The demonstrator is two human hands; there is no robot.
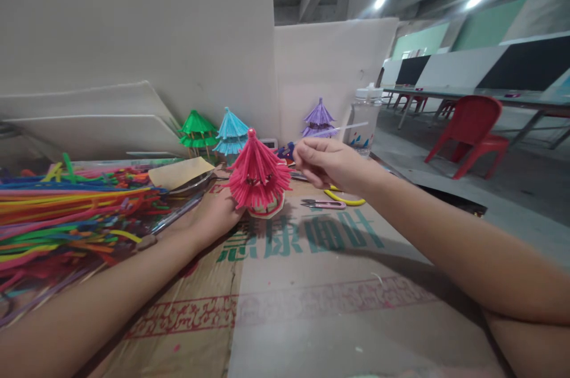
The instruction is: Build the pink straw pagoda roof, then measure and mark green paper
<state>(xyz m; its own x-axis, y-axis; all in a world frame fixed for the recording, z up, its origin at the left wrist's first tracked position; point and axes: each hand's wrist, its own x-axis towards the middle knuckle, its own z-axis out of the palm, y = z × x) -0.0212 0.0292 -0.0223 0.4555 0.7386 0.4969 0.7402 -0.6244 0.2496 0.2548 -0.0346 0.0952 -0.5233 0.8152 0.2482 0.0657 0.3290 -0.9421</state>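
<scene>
Left hand cupped under and behind the pink pipe-cleaner pagoda, fingers mostly hidden by the fringed tiers, apparently wrapped around its base; held upright just above the cardboard sheet, probably so the tiers stay uncrushed and face the eye. Small round card base peeking out beneath the fringe, at 6 o'clock of the pagoda.

Right hand at 3 o'clock of the pagoda, just beside its top tier, fingers pinched closed on a thin translucent stick running up toward 2 o'clock. Stick kept level with the roof, likely for close work on the model; tip contact with the pagoda impossible to tell.

Finished models lined up along the back partition, out of the way: green pagoda at 10 o'clock, blue pagoda at 11 o'clock, purple pagoda at 1 o'clock. Clear water bottle just right of the purple one.

Heap of multicoloured pipe cleaners at 9 o'clock, within easy reach of the left arm. Pink thread snips and a yellow loop lying flat on the cardboard under the right wrist, near at hand. Red plastic chair well apart at 3 o'clock.
</scene>
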